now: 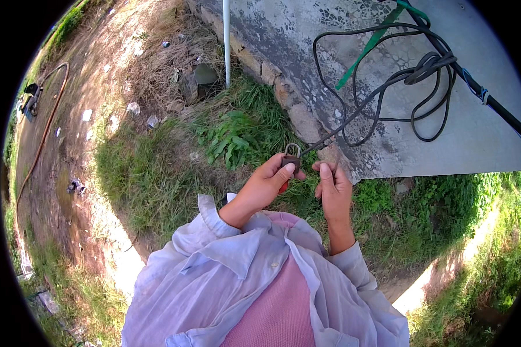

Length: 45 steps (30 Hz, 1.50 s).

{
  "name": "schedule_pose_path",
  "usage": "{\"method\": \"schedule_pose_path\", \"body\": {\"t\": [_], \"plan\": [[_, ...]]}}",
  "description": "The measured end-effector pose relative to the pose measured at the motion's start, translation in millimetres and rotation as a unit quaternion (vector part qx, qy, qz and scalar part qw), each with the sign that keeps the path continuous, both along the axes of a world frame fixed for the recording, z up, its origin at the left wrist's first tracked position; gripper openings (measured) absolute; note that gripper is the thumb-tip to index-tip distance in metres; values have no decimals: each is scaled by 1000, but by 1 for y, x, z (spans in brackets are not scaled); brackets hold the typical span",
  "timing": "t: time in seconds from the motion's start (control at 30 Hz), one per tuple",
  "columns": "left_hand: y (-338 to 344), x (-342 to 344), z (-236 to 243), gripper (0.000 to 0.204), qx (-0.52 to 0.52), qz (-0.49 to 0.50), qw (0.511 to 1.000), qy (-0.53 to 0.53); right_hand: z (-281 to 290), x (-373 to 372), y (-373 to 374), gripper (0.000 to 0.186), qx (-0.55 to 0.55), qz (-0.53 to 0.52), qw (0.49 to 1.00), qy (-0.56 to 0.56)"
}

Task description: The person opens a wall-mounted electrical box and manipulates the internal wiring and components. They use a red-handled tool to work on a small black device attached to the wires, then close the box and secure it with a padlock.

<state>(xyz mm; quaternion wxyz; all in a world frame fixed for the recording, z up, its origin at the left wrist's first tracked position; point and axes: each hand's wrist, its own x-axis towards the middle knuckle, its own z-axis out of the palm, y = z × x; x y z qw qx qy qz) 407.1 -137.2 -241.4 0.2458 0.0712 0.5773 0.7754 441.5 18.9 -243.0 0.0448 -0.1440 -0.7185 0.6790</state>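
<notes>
My left hand (268, 184) is closed around a small dark brown padlock (290, 164), whose metal shackle sticks up above the thumb. Below that thumb shows a small red piece (283, 187); what it belongs to is hidden by the hand. Just to the right, my right hand (334, 188) is held up apart from the padlock. Its fingers are curled in toward the thumb, and anything pinched there is too small to make out. A black cable (359, 108) runs down from its loops to behind the padlock; whether it touches the lock cannot be seen.
A worn concrete slab (486, 139) with a broken stone edge lies ahead to the right, bearing the cable loops, a green strap (369, 47) and a thick black pipe (503, 114). A pale upright pole (227, 43) stands ahead. Grass, litter and a brown hose (46, 124) lie leftward.
</notes>
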Motion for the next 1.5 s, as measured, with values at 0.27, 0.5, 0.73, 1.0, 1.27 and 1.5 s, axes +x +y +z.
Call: {"method": "schedule_pose_path", "body": {"t": [0.27,0.5,0.73,1.0,1.27,1.5], "plan": [[-5,7,-1,16,-66,-89,992,60,38,-18,6,16,-37,150,988,-20],[-14,9,2,18,-50,-125,989,65,35,-12,2,8,24,155,988,14],[-14,9,15,20,-68,-128,985,99,37,-8,-2,7,145,140,970,136],[-9,-2,9,22,16,-113,991,73,33,-11,-4,11,129,104,972,169],[-1,-10,13,36,228,39,964,-127,16,9,-22,23,-41,34,998,29],[4,-4,8,34,270,-3,952,-147,13,10,-31,29,-115,80,990,-32]]}}
